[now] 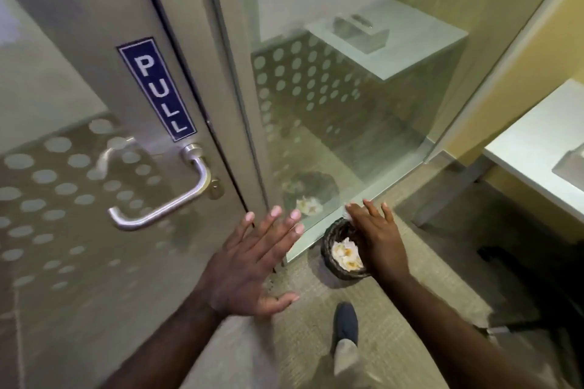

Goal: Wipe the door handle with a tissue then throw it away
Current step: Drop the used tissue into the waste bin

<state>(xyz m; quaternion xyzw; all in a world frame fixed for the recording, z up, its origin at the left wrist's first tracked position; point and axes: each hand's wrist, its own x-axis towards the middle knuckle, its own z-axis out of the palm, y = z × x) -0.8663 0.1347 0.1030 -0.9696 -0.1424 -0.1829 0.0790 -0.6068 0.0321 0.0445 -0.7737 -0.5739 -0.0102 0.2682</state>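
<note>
A brushed-metal lever door handle (164, 204) sits on the glass door at the left, under a blue PULL sign (157, 88). My left hand (252, 257) hovers to the right of the handle, fingers spread, holding nothing. My right hand (377, 238) is stretched out flat over a small dark woven bin (328, 249) on the floor, partly covering it. Crumpled white tissues (344, 254) lie inside the bin. I see nothing held in my right hand.
A glass wall panel (347, 136) with frosted dots stands behind the bin and reflects it. A white counter (537, 148) runs along the right. My shoe (346, 324) is on the carpet just before the bin.
</note>
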